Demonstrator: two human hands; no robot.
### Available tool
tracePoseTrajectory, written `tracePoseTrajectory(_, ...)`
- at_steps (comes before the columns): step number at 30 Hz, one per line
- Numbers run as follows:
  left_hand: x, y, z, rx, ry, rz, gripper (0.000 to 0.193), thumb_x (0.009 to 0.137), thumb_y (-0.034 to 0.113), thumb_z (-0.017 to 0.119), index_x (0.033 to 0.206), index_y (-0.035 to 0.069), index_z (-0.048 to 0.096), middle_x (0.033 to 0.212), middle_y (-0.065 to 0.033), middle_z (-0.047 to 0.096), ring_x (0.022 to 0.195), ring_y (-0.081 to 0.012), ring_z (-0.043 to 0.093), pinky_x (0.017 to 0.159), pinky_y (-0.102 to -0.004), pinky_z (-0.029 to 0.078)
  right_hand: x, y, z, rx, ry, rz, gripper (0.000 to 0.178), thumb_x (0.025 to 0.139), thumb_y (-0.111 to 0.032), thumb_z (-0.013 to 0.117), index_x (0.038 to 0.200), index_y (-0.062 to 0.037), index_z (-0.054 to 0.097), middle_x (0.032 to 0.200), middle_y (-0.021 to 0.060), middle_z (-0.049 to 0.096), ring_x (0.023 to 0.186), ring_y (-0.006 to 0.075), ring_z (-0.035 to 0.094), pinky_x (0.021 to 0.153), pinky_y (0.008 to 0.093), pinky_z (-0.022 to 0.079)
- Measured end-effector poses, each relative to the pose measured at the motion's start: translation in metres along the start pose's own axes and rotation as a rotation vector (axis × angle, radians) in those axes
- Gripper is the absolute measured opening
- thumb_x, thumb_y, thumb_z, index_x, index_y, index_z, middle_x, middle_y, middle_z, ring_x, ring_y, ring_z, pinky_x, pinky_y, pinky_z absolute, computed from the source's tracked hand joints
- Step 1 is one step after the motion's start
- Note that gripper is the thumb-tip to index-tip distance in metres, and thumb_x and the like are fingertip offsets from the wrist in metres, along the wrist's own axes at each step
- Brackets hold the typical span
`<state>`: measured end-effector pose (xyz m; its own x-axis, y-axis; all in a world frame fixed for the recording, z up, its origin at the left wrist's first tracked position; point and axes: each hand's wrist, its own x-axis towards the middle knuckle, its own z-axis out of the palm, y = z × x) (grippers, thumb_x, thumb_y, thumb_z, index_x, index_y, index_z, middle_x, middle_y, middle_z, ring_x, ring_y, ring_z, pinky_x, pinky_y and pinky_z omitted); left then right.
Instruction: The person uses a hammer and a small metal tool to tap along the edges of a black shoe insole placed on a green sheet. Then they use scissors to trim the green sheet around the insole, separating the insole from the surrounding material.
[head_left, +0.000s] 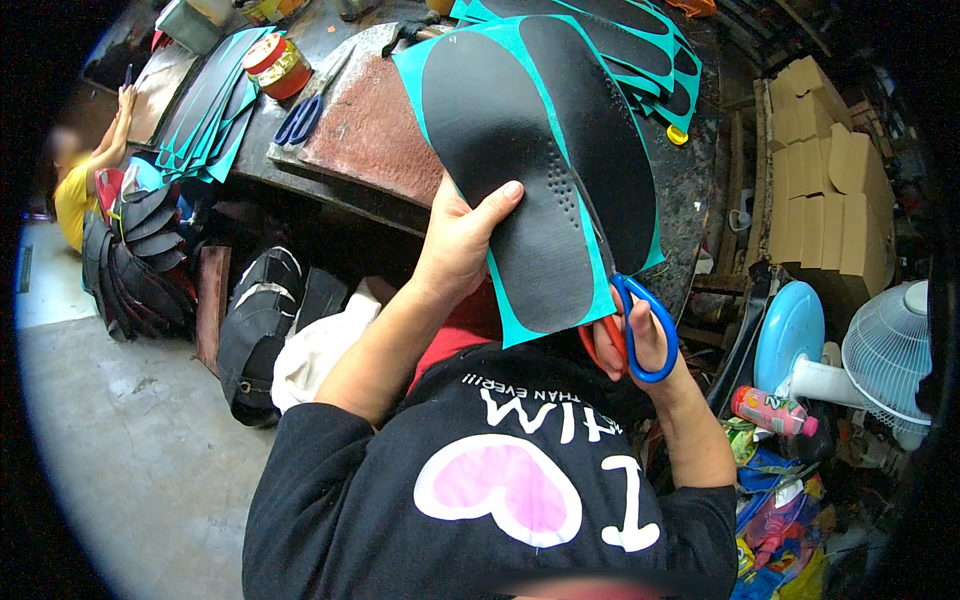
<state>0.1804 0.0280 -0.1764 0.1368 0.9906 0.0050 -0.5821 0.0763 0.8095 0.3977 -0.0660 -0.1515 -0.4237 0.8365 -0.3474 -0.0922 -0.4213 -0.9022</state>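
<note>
A teal sheet (480,90) printed with two black sole shapes is raised in front of me. My left hand (460,230) grips its left edge, thumb on top of the nearer black shape and fingers underneath. A cluster of small raised dots marks the middle of that shape. My right hand (645,345) is in the handles of scissors (628,300), one loop blue and the other red. The scissors sit at the sheet's near edge, between the two sole shapes, where a slit runs up. Their blades are mostly hidden by the sheet.
The dark table carries stacked teal sheets (215,110), a red-lidded jar (277,65), dark-handled scissors (298,120) and a reddish board (365,140). Brown cartons (830,190), a fan (890,350) and a pink bottle (770,410) stand right. A person in yellow (75,200) sits far left.
</note>
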Motion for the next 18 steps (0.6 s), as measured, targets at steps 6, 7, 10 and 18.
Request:
tracePoseTrajectory(6, -0.01, -0.01, 0.009, 0.002, -0.04, -0.041, 0.041, 0.09, 0.007, 0.064, 0.127, 0.004, 0.048, 0.117, -0.0085, 0.06, 0.103, -0.0182, 0.06, 0.091, -0.0348, 0.049, 0.005, -0.003, 0.009, 0.002, 0.065, -0.128, 0.085, 0.081, -0.081, 0.04, 0.11, -0.002, 0.052, 0.054, -0.0004, 0.046, 0.042, 0.0107, 0.042, 0.04, 0.0223, 0.032)
tracePoseTrajectory(7, -0.01, -0.011, 0.009, -0.019, -0.048, -0.06, 0.041, 0.09, 0.007, 0.064, 0.128, 0.004, 0.047, 0.118, -0.0081, 0.059, 0.106, -0.0174, 0.058, 0.093, -0.0348, 0.048, 0.005, -0.003, 0.01, 0.024, 0.054, -0.109, 0.088, 0.082, -0.081, 0.04, 0.113, 0.0007, 0.052, 0.053, -0.0005, 0.045, 0.041, 0.0101, 0.042, 0.039, 0.0218, 0.033)
tracePoseTrajectory(10, -0.009, -0.013, 0.008, -0.067, -0.059, -0.102, 0.041, 0.09, 0.008, 0.064, 0.128, 0.003, 0.048, 0.118, -0.0076, 0.059, 0.107, -0.0167, 0.057, 0.095, -0.0344, 0.046, 0.004, -0.006, 0.01, 0.075, 0.044, -0.055, 0.092, 0.082, -0.079, 0.04, 0.117, 0.0058, 0.052, 0.049, -0.0009, 0.042, 0.039, 0.0079, 0.042, 0.035, 0.0213, 0.034)
tracePoseTrajectory(18, -0.016, -0.016, 0.018, -0.006, -0.113, -0.227, 0.033, 0.09, 0.012, 0.065, 0.12, 0.001, 0.056, 0.109, -0.0071, 0.064, 0.097, -0.017, 0.062, 0.087, -0.034, 0.051, 0.036, -0.026, 0.012, 0.093, 0.385, -0.136, 0.08, 0.085, -0.077, 0.039, 0.109, -0.0028, 0.057, 0.07, 0.0034, 0.062, 0.053, 0.0116, 0.056, 0.048, 0.0221, 0.043)
